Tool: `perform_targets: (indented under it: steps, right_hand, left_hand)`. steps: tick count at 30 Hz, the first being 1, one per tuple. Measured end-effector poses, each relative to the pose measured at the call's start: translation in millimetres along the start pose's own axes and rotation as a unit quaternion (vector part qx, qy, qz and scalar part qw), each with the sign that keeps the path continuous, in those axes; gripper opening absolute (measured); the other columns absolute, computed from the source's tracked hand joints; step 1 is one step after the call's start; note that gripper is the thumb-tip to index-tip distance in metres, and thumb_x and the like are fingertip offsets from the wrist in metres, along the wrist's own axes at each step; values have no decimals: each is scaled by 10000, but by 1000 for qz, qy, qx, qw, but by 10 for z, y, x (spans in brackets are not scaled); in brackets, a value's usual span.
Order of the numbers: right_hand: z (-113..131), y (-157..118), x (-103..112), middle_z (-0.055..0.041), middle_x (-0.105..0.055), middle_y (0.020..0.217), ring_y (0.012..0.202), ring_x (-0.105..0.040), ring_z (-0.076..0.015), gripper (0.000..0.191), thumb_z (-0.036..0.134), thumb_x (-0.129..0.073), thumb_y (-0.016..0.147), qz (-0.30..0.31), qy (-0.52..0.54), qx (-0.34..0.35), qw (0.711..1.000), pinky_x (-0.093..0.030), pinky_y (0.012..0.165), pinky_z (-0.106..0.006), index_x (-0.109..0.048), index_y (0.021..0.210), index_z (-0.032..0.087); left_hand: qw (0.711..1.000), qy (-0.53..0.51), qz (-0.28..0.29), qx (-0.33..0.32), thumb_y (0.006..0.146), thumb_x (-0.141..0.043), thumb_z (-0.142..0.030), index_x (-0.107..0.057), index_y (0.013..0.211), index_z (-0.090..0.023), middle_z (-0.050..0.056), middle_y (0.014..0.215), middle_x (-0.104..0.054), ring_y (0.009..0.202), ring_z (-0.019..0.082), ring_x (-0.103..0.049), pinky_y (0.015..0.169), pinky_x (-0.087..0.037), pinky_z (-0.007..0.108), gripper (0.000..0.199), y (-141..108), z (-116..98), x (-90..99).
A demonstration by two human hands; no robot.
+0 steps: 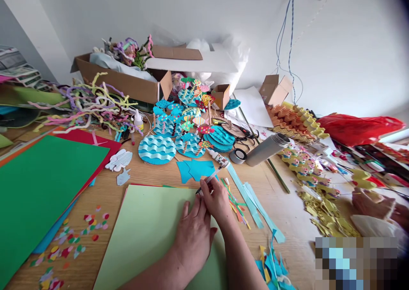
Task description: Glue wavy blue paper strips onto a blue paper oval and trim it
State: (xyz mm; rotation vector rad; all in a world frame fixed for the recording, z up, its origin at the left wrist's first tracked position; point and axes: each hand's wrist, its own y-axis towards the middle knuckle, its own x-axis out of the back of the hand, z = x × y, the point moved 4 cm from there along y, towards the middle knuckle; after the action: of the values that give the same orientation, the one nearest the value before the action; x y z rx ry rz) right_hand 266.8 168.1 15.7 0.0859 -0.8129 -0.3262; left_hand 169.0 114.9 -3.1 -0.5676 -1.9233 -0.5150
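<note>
A stack of paper with a pale green sheet (143, 226) on top lies in front of me. My left hand (193, 236) rests flat on that sheet, fingers stretched out, holding nothing. Just beyond it and partly over its fingertips, my right hand (219, 200) is closed around a slim pen (213, 176). The pen leans, its dark tip down near the sheet's far edge. Blue paper pieces (196, 170) and a small white glue bottle (219, 158) lie past my hands. Thin coloured paper strips (238, 207) are scattered right of my right hand.
Green card (51, 188) and paper dots (96, 222) lie left. Wavy blue paper discs (156, 148) with paper fish stand beyond. A metal flask (266, 149) is right of them. Pipe cleaners (92, 102) and a cardboard box (118, 79) are behind. Another person's hand (372, 202) is at far right.
</note>
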Motion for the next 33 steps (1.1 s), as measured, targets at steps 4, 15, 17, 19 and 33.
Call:
perform_targets:
  steps: [4, 15, 17, 19, 33]
  right_hand:
    - [-5, -2, 1, 23, -567, 573, 516, -524, -140, 251, 386, -461, 897, -2, 0, 1, 1000, -370, 524, -249, -553, 745, 209]
    - [-31, 3, 14, 13, -578, 593, 540, -523, -142, 252, 386, -453, 904, -20, 0, -6, 1000, -372, 539, -247, -526, 741, 208]
    - [-42, 8, 16, 14, -573, 592, 542, -519, -143, 263, 394, -450, 906, -21, -1, -7, 1000, -370, 547, -251, -521, 734, 208]
    - [-57, 11, 15, 14, -568, 591, 547, -515, -146, 271, 398, -448, 907, -22, -3, -8, 1000, -368, 558, -257, -519, 729, 207]
    - [-178, 22, 17, -2, -556, 587, 566, -513, -164, 298, 432, -445, 891, -51, -20, -44, 998, -345, 558, -263, -472, 688, 216]
  left_hand:
    - [1000, -5, 9, 1, 886, -505, -346, -463, 1363, -147, 126, 1430, -458, 1335, 302, -369, 1046, -363, 523, 518, 1, -4, -3]
    - [1000, 8, -7, -3, 897, -495, -358, -474, 1353, -151, 131, 1428, -459, 1327, 296, -383, 1043, -363, 523, 502, 0, 6, -2]
    - [1000, 13, -14, -5, 898, -491, -361, -478, 1351, -153, 134, 1431, -455, 1326, 297, -385, 1041, -365, 521, 498, 0, 6, -4]
    - [1000, 14, -15, -6, 897, -493, -366, -473, 1354, -152, 134, 1434, -451, 1328, 296, -382, 1038, -369, 522, 506, 2, 6, -8]
    - [999, 29, -36, -8, 912, -459, -354, -447, 1365, -119, 127, 1412, -481, 1316, 292, -393, 1040, -364, 527, 511, -12, 11, -60]
